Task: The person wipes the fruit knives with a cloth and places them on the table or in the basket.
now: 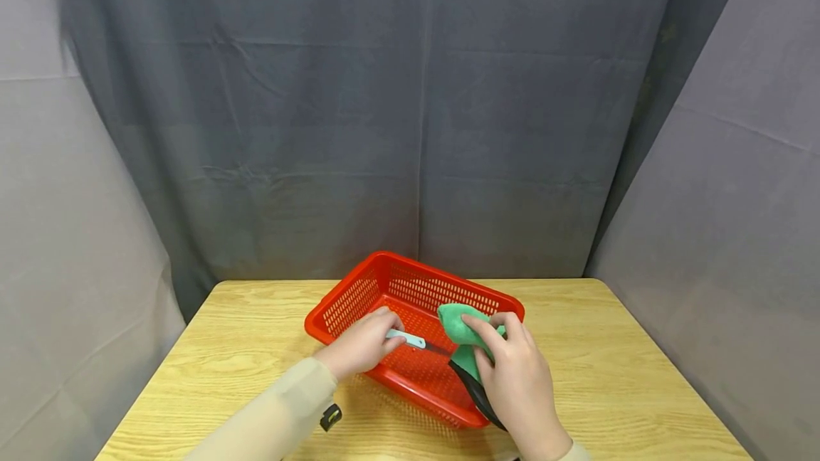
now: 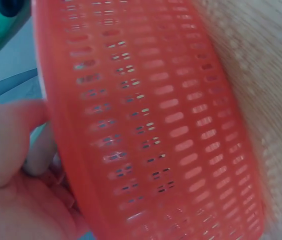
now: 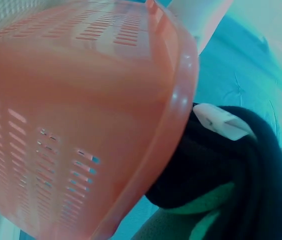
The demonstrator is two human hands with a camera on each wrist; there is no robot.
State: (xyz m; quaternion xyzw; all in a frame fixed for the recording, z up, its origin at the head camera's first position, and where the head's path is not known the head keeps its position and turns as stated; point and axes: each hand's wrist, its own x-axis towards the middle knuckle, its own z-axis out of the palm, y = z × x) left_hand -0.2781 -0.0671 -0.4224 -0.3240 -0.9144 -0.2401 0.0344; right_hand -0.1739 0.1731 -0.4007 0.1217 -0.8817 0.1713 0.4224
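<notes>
My left hand [image 1: 366, 341] is over the left part of a red plastic basket [image 1: 384, 256], gripping the pale handle of a knife [image 1: 410, 339]. The knife's narrow dark blade points right, and its tip ends at a green cloth [image 1: 463, 324] with black edging. That cloth is pinched and bunched between the thumb and fingers of my right hand [image 1: 520, 379], above the basket's right side. In the right wrist view, the cloth's black side [image 3: 201, 160] and a white tag [image 3: 221, 121] show beside the basket rim. From the left wrist, the basket wall hides the knife.
The basket stands at an angle on a light wood table [image 1: 256, 347]. A grey curtain [image 1: 320, 126] hangs behind the table, with pale cloth walls on the left [image 1: 77, 219] and right [image 1: 724, 219]. A small black item [image 1: 330, 417] sits at the left sleeve.
</notes>
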